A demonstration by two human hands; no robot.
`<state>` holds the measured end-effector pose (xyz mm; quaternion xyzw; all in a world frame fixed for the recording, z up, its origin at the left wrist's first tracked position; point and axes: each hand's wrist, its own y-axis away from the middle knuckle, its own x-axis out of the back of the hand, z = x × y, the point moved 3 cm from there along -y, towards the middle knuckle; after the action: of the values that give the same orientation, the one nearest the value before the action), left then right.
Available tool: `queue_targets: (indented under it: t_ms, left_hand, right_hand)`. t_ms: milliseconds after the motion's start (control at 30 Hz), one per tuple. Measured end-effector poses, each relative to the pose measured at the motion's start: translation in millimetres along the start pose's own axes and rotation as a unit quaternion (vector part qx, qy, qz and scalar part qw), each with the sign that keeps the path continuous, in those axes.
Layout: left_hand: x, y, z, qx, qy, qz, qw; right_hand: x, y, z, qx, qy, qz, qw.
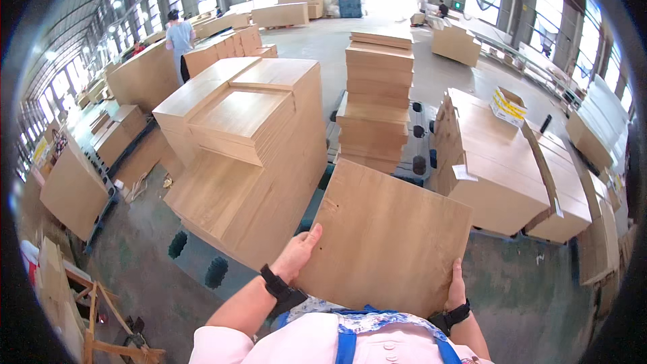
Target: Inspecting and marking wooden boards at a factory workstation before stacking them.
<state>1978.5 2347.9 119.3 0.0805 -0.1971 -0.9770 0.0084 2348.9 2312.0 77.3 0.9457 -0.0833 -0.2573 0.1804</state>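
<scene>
A square wood-grain panel (394,239) is held in front of my body, tilted, with a few small dark holes near its left edge. My left hand (299,254) grips its left edge, thumb on the face and fingers hidden beneath. On the opposite edge, my right hand (457,286) holds on the same way, its thumb along the side. Just left of the panel stands a big stepped stack of wood panels (269,135). Beyond its far edge rises a tall narrow stack of similar panels (379,71) on a pallet (419,141).
More panel stacks (495,162) stand to the right, one bearing an open yellow-and-white carton (509,106). A wooden frame (101,317) sits at lower left. A person in light blue (180,37) stands among stacks at far left. Further left is another panel stack (74,192).
</scene>
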Motion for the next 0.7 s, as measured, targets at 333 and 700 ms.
queue_targets:
  t_ms: [333,700]
  left_hand:
    - [30.4,-75.0,131.9,-0.019,-0.084,0.071,0.994]
    - [127.0,-219.0,240.5,-0.05,-0.03,0.082,0.995]
  right_hand:
    - [-118.9,-143.8,-75.1,-0.02,0.072,-0.11,0.991]
    - [-282.0,-319.0,-92.9,-0.069,0.048,-0.172,0.982]
